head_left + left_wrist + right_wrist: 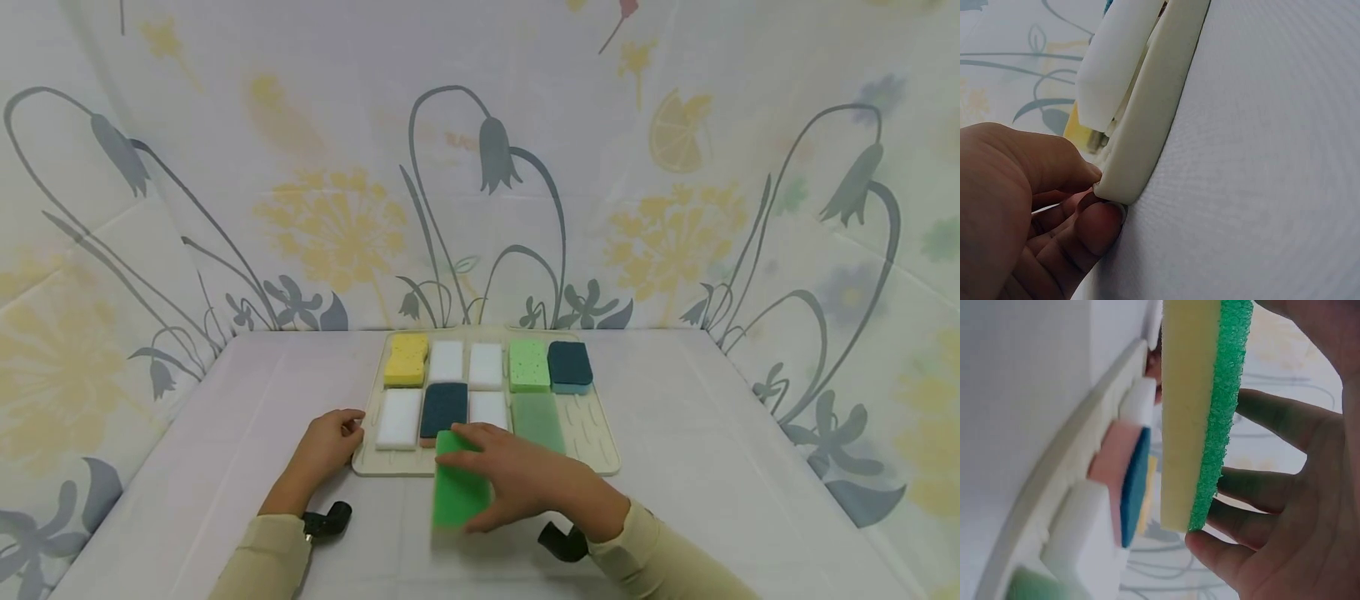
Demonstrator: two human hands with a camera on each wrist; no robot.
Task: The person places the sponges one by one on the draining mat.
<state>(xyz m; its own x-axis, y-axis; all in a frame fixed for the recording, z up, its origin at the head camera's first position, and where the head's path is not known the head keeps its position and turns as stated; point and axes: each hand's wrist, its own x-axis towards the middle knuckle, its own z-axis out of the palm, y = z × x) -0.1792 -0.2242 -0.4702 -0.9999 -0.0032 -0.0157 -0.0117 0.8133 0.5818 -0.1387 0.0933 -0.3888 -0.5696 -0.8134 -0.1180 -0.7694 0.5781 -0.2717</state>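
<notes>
My right hand (525, 471) holds a scouring sponge (456, 493) in front of the tray's near edge. In the right wrist view this sponge (1190, 419) shows a pale yellow body and a rough green face, with the fingers along the green side. It is raised clear of the tray. My left hand (324, 448) is at the near left corner of a cream tray (592, 429). The left wrist view shows thumb and fingertips pinching the tray's rim (1147, 119). Sponges lie on the tray in two rows.
On the tray are a yellow sponge (406, 360), white sponges (398, 419), a light green sponge (528, 365), a dark blue sponge (570, 365), a dark blue and pink sponge (445, 410) and a flat green pad (538, 421). Flowered cloth (480, 250) hangs behind the table (697, 467).
</notes>
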